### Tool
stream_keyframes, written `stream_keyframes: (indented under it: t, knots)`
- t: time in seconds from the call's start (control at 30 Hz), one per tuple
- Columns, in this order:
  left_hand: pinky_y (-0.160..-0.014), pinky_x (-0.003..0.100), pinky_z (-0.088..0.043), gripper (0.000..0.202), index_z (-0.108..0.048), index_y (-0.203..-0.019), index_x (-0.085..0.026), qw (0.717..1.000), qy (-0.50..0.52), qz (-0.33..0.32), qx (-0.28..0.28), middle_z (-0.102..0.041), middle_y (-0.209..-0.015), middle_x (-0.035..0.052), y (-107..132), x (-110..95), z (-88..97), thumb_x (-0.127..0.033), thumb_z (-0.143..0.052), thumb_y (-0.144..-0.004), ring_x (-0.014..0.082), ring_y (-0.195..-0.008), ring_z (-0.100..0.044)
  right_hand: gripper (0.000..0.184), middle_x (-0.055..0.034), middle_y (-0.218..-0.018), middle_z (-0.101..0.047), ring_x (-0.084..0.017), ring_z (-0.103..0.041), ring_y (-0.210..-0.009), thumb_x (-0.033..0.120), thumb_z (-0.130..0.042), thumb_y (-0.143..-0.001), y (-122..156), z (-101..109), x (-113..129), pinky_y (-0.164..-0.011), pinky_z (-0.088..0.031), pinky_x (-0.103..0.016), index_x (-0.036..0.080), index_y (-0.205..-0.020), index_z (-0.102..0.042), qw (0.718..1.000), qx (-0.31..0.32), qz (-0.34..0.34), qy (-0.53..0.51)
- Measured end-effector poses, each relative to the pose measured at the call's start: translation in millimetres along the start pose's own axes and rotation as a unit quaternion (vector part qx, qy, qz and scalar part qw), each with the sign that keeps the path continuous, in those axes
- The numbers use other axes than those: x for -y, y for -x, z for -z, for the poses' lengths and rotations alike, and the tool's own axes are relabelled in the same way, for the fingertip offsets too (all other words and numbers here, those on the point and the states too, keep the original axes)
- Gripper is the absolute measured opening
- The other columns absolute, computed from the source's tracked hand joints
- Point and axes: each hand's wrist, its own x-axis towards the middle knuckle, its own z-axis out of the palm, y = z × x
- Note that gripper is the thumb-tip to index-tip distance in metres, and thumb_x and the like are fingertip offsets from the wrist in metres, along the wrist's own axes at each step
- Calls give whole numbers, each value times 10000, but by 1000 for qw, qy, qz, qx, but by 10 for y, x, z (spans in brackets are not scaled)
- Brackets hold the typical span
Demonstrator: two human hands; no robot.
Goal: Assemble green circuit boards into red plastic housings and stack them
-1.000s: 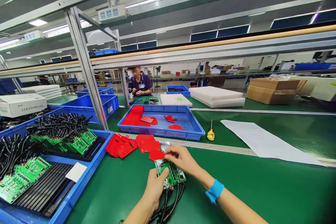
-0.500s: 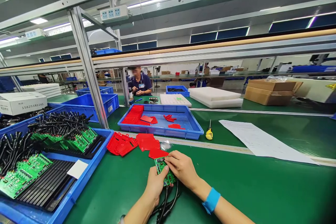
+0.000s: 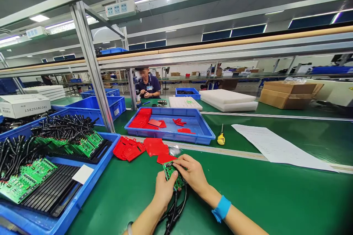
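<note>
A green circuit board (image 3: 171, 174) with black cables (image 3: 174, 211) trailing toward me lies on the green table mat. My left hand (image 3: 163, 190) grips its near edge, thumb on top. My right hand (image 3: 192, 173), a blue wrist strap behind it, presses pinched fingers on the board's top face. Red plastic pieces (image 3: 154, 148) lie just beyond the board.
A blue tray (image 3: 48, 211) at the left holds green boards, black cables and a black slotted rack. Another blue tray (image 3: 171, 135) with red pieces sits ahead. A yellow-handled screwdriver (image 3: 221, 137) and a paper sheet (image 3: 275, 147) lie at right. A person works across the bench.
My right hand came down from the board's far edge onto its top face, covering more of it. The left hand kept its grip. The view shifted slightly.
</note>
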Motion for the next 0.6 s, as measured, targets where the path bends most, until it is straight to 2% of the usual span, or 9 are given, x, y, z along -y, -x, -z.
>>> stream_keyframes:
  t: [0.4,0.6]
  knots:
    - [-537,223,-356,382,-624,-695,-113,994,-93,-50,-5,-567,-621,28,-33,10,41,-493,-606,-730,145,-596,-470,161,-34,-785,-630,-189,-591,-743,230,-556,-854,-30,-17,92,-670,-447,-284,217,-804,-709,999,-24,-37,-20]
    - [-552,229,-345,358,-616,-699,-110,991,-118,-58,-4,-568,-631,29,-25,-5,45,-462,-571,-751,143,-599,-457,146,-34,-767,-618,-187,-581,-714,228,-550,-840,-38,-33,79,-645,-437,-282,206,-776,-680,998,-14,-60,-30]
